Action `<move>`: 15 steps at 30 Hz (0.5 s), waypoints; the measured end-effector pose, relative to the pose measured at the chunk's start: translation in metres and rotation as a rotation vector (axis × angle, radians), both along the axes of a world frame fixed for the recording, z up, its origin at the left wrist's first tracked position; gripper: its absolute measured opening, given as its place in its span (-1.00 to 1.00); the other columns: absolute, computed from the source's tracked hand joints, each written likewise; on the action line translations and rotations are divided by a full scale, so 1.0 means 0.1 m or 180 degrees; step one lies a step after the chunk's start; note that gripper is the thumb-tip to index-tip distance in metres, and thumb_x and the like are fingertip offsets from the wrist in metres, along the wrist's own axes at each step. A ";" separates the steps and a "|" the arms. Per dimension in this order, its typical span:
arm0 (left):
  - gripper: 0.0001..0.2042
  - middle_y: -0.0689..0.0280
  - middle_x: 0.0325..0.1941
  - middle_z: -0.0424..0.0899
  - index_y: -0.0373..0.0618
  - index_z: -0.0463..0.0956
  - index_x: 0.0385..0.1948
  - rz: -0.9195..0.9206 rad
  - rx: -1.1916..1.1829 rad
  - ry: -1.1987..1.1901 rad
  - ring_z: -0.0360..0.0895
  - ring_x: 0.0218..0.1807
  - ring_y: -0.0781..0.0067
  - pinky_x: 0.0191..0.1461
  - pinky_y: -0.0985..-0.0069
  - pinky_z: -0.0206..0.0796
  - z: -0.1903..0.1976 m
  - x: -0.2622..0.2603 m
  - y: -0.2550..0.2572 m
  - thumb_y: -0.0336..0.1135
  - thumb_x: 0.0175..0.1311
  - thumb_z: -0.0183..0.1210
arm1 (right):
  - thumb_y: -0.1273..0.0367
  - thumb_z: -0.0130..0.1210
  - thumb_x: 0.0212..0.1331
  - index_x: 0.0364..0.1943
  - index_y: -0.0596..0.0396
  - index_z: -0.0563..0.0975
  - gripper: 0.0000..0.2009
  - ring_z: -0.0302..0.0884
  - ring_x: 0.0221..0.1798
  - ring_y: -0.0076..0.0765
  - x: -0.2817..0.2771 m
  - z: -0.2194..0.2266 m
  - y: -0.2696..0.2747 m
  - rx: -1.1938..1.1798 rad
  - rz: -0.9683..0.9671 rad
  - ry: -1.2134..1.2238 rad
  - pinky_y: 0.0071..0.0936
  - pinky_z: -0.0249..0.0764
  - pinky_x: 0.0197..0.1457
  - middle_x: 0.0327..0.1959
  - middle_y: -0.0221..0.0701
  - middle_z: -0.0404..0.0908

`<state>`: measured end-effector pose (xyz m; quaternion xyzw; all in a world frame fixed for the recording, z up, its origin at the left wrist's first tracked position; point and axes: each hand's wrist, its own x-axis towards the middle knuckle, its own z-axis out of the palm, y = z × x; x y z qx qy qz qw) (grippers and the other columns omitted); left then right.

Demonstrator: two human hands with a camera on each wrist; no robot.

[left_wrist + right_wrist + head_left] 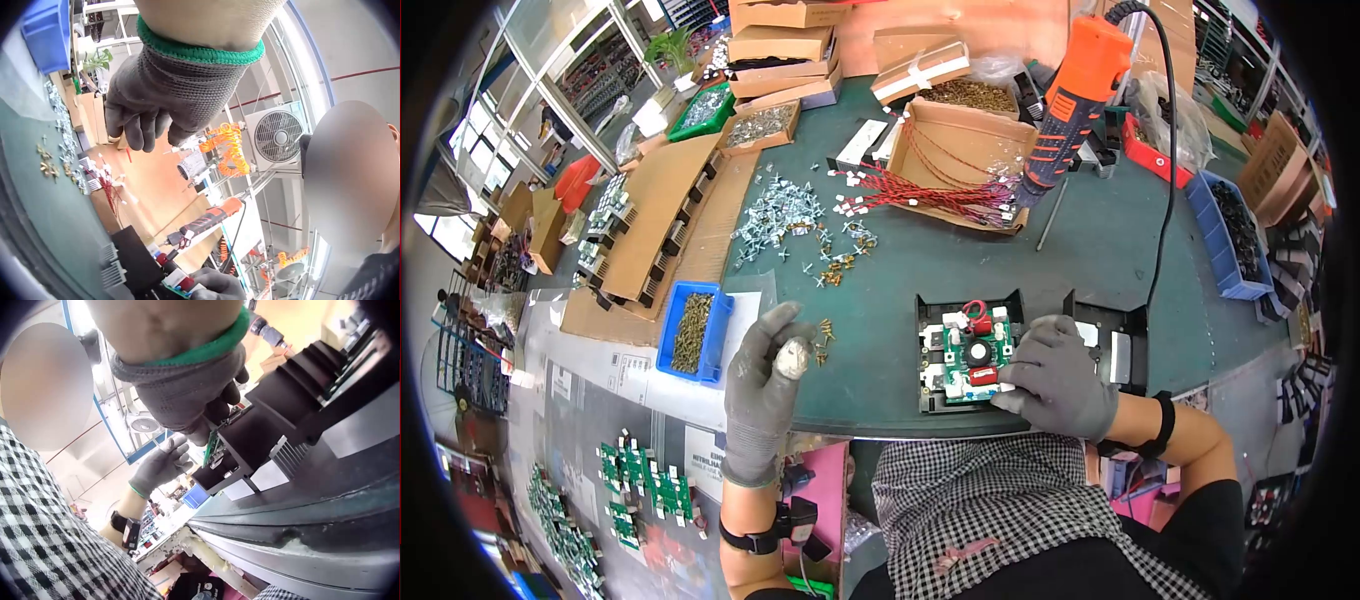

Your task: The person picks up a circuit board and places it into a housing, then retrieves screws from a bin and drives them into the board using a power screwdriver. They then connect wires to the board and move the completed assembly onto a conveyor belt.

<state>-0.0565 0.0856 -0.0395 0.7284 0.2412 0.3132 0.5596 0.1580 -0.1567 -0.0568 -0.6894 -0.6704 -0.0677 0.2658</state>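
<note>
A green circuit board (977, 352) with red and white parts and a round black component lies in a black housing (927, 388) at the table's front. My gloved right hand (1060, 380) grips the board's right edge with bent fingers; in the right wrist view the green board (211, 447) shows at the fingertips. My gloved left hand (765, 385) is raised left of the board, beside a few loose brass screws (824, 342). Its fingers are loosely bent, thumb apart, and in the left wrist view the left hand (169, 94) shows nothing between them.
A blue bin (721, 340) of screws stands left of the left hand. A second black housing (1135, 350) lies beyond the right hand. An orange electric screwdriver (1075, 110) hangs above the table. Red wires (940, 190), a cardboard tray (980, 150) and scattered silvery parts (775, 215) lie behind.
</note>
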 end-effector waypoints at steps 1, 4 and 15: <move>-0.33 0.18 -0.11 0.61 -0.34 0.35 0.18 0.0027 0.0008 0.0102 0.53 -0.06 0.42 0.09 0.47 0.39 -0.05 -0.08 0.04 0.08 0.25 0.26 | 0.23 0.35 -0.15 -0.46 -0.03 0.61 -0.79 0.53 -0.21 -0.29 0.00 -0.03 0.01 -0.0015 -0.0032 -0.0012 -0.16 0.32 0.11 -0.46 -0.49 0.57; -0.47 0.22 -0.09 0.64 -0.37 0.34 0.19 0.0197 -0.0012 0.0361 0.52 -0.03 0.49 0.14 0.51 0.36 -0.11 -0.35 0.10 -0.13 0.35 0.19 | 0.21 0.34 -0.15 -0.46 -0.02 0.62 -0.79 0.52 -0.19 -0.25 0.01 -0.11 0.03 -0.0036 -0.0088 -0.0048 -0.13 0.32 0.12 -0.46 -0.47 0.57; -0.75 0.26 -0.25 0.65 0.02 0.64 -0.29 0.1443 0.2580 0.2264 0.55 -0.13 0.12 0.03 0.27 0.36 -0.39 -1.68 -0.42 -0.34 -0.09 0.37 | 0.35 0.27 -0.22 -0.43 0.06 0.58 -0.80 0.46 -0.16 -0.14 -0.06 0.10 0.05 -0.0300 -0.0158 0.0047 0.04 0.17 0.34 -0.43 -0.34 0.48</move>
